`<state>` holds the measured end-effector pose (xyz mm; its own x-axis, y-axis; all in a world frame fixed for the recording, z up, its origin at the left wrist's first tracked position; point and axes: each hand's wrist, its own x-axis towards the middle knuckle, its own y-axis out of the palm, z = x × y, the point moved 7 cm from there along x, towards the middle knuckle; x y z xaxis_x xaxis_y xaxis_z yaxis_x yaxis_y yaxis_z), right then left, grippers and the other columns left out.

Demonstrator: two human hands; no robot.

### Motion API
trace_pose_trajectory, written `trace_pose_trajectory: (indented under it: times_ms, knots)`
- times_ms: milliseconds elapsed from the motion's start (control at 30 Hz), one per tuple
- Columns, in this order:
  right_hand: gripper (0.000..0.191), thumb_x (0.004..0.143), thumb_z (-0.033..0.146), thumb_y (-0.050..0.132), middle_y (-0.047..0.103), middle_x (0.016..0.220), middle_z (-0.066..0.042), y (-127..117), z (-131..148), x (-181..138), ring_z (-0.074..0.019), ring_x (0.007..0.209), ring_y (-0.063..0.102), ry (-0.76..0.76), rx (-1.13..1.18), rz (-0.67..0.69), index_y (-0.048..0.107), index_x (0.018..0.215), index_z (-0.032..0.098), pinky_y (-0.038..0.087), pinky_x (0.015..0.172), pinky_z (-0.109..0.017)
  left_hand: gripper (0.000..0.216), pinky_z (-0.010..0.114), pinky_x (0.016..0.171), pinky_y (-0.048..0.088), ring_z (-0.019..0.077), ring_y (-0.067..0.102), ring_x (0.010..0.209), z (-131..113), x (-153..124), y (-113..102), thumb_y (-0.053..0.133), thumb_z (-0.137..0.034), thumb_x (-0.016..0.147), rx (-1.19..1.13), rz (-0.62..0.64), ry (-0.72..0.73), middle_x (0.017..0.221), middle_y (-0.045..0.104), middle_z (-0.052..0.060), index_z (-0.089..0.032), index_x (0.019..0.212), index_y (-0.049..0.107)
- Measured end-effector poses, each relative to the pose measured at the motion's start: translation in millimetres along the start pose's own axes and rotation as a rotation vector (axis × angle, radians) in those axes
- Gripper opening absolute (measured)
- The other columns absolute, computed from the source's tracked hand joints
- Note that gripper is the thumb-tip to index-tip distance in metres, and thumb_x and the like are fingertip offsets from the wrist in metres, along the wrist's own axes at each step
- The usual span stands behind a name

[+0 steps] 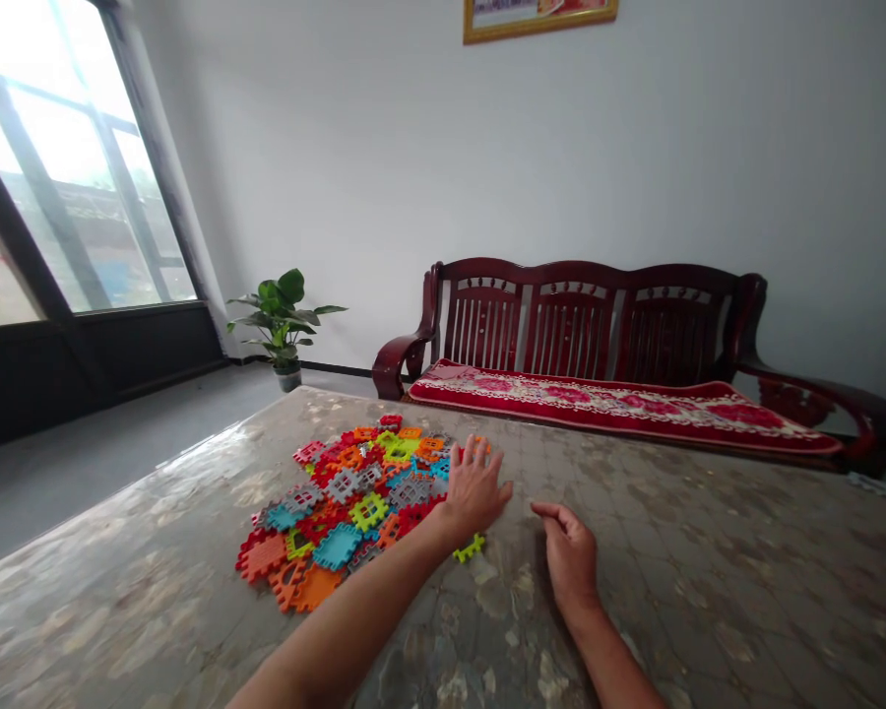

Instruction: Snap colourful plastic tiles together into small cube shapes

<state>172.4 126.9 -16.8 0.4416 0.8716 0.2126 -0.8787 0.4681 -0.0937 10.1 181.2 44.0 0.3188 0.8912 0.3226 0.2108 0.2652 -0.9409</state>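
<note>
While the head view shows the left hand [474, 489] spread wide, palm down, over the right edge of the pile of toothed plastic pieces [369, 510], no piece shows in its grasp, and whether the palm touches anything cannot be told. The pile lies on the patterned tablecloth [679, 591], its pieces overlapping. To the right of the pile, apart from it, the right hand [570, 556] is half curled, forefinger reaching out; its inner side is hidden, so its grip cannot be judged. A lime-green piece [470, 548] lies at the pile's near right, beside the left wrist. The left fingers would probably do best working low and lightly, meeting pieces at their toothed rims so that neighbours do not slide
</note>
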Motion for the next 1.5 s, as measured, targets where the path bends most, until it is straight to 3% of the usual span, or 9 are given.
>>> trace_pose_trajectory:
  times_ms: [133, 300, 467, 767, 867, 1000, 1100, 1233, 1500]
  knots:
    - [0.031, 0.068, 0.040, 0.051, 0.076, 0.087, -0.009, 0, -3, 1, -0.0283, 0.091, 0.068, -0.003, 0.000, 0.002, 0.074, 0.077, 0.020, 0.049, 0.090, -0.039, 0.064, 0.065, 0.113, 0.012, 0.0404, 0.021, 0.145, -7, 30, 34, 0.041, -0.057, 0.091, 0.014, 0.118, -0.026, 0.154, 0.036, 0.020, -0.017, 0.140, 0.049]
    - [0.030, 0.067, 0.038, 0.051, 0.076, 0.085, -0.008, 6, -5, 2, -0.0271, 0.089, 0.068, -0.003, -0.005, 0.012, 0.074, 0.076, 0.021, 0.050, 0.087, -0.037, 0.055, 0.071, 0.108, 0.014, 0.0413, 0.029, 0.141, 22, 38, 49, 0.037, -0.048, 0.093, 0.121, 0.200, -0.113, 0.149, 0.043, 0.020, -0.017, 0.136, 0.053]
    - [0.033, 0.064, 0.041, 0.051, 0.076, 0.083, -0.008, 6, -6, 4, -0.0275, 0.086, 0.068, 0.017, -0.014, 0.008, 0.074, 0.074, 0.020, 0.049, 0.085, -0.037, 0.044, 0.071, 0.106, 0.017, 0.0389, 0.036, 0.134, 41, 33, 44, 0.038, -0.038, 0.094, 0.190, 0.192, -0.111, 0.141, 0.051, 0.017, -0.020, 0.128, 0.058]
    - [0.035, 0.065, 0.041, 0.051, 0.068, 0.061, -0.002, 6, -9, 3, -0.0187, 0.053, 0.054, 0.041, -0.014, 0.011, 0.075, 0.077, 0.019, 0.043, 0.057, -0.030, 0.036, 0.068, 0.106, 0.020, 0.0354, 0.049, 0.123, 70, 22, 21, 0.044, -0.021, 0.090, 0.224, 0.205, -0.099, 0.129, 0.059, 0.018, -0.018, 0.121, 0.062]
    - [0.033, 0.065, 0.040, 0.052, 0.072, 0.068, -0.004, 6, -8, 4, -0.0209, 0.061, 0.060, 0.027, 0.007, 0.003, 0.075, 0.076, 0.019, 0.047, 0.064, -0.032, 0.038, 0.066, 0.108, 0.021, 0.0345, 0.043, 0.131, 58, 10, 11, 0.038, -0.029, 0.095, 0.221, 0.169, -0.096, 0.136, 0.055, 0.017, -0.021, 0.124, 0.060]
    - [0.029, 0.065, 0.038, 0.053, 0.076, 0.083, -0.007, 6, -6, 6, -0.0261, 0.086, 0.067, 0.000, 0.030, 0.016, 0.074, 0.074, 0.020, 0.047, 0.085, -0.035, 0.049, 0.065, 0.110, 0.021, 0.0345, 0.034, 0.139, 17, -21, 9, 0.034, -0.050, 0.096, 0.132, 0.095, 0.026, 0.148, 0.046, 0.014, -0.027, 0.135, 0.053]
    - [0.030, 0.065, 0.039, 0.052, 0.076, 0.082, -0.007, 6, -8, 6, -0.0254, 0.083, 0.066, 0.007, 0.021, 0.027, 0.074, 0.075, 0.020, 0.048, 0.081, -0.034, 0.059, 0.066, 0.112, 0.017, 0.0366, 0.030, 0.142, -1, -47, 19, 0.038, -0.060, 0.092, 0.076, 0.111, 0.123, 0.152, 0.041, 0.015, -0.027, 0.139, 0.050]
    - [0.034, 0.065, 0.040, 0.052, 0.074, 0.075, -0.006, 6, -12, 5, -0.0220, 0.069, 0.062, 0.032, 0.005, 0.030, 0.074, 0.080, 0.019, 0.046, 0.068, -0.032, 0.056, 0.068, 0.111, 0.018, 0.0370, 0.036, 0.139, 15, -57, 24, 0.038, -0.058, 0.093, 0.085, 0.104, 0.104, 0.147, 0.047, 0.015, -0.029, 0.139, 0.050]
    - [0.032, 0.064, 0.038, 0.052, 0.069, 0.063, -0.003, 6, -10, 3, -0.0211, 0.066, 0.060, 0.042, 0.022, 0.034, 0.073, 0.077, 0.018, 0.044, 0.062, -0.029, 0.047, 0.064, 0.113, 0.021, 0.0331, 0.037, 0.139, 44, -51, 1, 0.043, -0.052, 0.094, 0.104, 0.040, 0.169, 0.143, 0.052, 0.011, -0.029, 0.133, 0.056]
